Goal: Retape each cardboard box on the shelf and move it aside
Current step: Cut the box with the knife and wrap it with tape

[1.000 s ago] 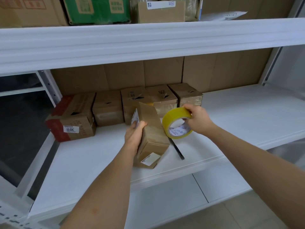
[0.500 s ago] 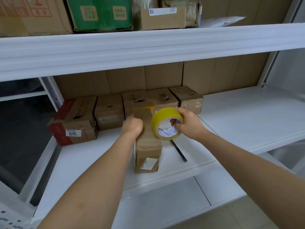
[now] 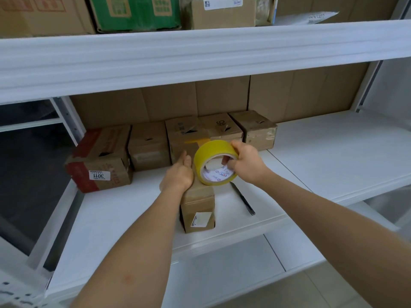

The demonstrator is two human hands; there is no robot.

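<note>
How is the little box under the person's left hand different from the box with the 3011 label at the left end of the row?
The small box stands alone near the shelf's front edge, its short end toward the camera; the 3011 box sits further back, beside the row. The small box is plain brown and narrower; the 3011 box is bulkier, with red along its left side. The left hand rests on the small box; nothing touches the 3011 box. Both are brown cardboard with a white label.

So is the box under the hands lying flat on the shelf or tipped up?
Flat. The box rests with its whole underside on the shelf, top face level, the left hand pressing on it, the tape roll above.
</note>
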